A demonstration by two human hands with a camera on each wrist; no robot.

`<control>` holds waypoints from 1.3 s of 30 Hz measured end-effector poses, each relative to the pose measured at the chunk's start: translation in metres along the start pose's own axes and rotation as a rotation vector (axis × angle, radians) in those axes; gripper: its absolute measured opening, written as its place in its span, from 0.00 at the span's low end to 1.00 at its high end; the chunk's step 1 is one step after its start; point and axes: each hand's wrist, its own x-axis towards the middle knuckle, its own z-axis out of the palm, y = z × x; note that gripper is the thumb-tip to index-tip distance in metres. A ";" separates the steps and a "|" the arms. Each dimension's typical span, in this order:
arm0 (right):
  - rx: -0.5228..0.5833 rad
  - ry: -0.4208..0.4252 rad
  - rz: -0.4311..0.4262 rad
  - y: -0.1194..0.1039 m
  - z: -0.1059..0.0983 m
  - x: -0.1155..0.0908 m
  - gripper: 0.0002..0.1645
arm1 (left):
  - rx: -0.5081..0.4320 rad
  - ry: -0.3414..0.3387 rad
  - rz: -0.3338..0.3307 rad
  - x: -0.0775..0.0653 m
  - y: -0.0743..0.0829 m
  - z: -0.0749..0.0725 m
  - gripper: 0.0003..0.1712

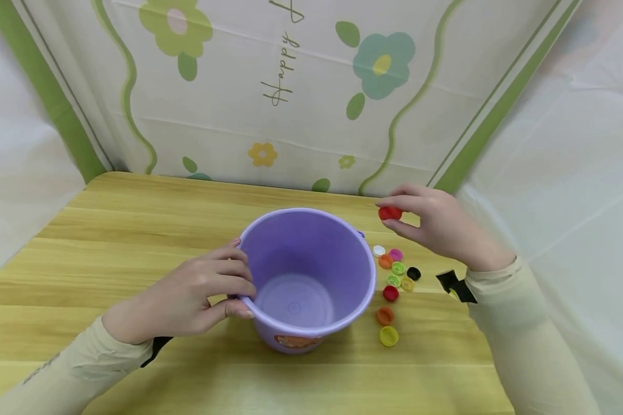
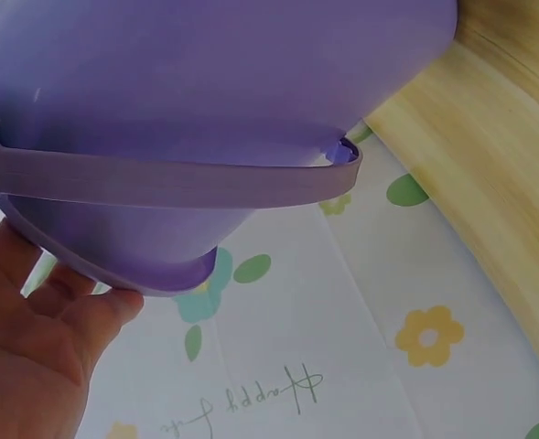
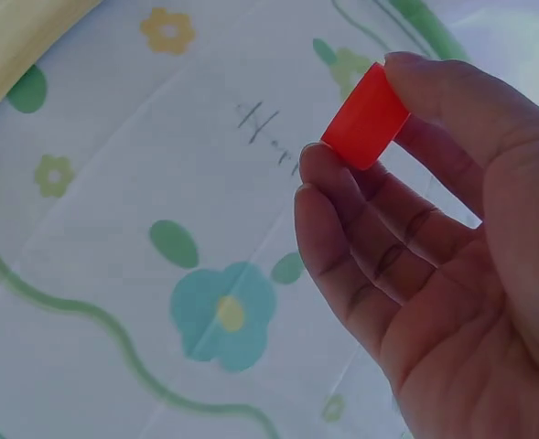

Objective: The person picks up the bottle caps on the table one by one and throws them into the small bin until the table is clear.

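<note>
Right hand (image 1: 438, 225): I pinch a red cap (image 1: 390, 213) at my fingertips.
Left hand (image 1: 199, 291): I grip a purple bucket (image 1: 311, 248) by its rim.
Loose caps (image 1: 391, 294): on the table (image 1: 161, 213) below my right hand.

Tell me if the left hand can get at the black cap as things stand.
Probably not directly: the left hand grips the purple bucket, which stands between that hand and the black cap.

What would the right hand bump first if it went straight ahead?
Probably the flowery cloth: the right hand, holding a red cap, seems aimed just past the purple bucket, but depth is unclear.
</note>
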 end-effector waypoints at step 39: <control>0.129 -0.483 -0.291 -0.083 0.048 0.113 0.06 | 0.014 -0.008 0.008 -0.001 -0.001 0.001 0.12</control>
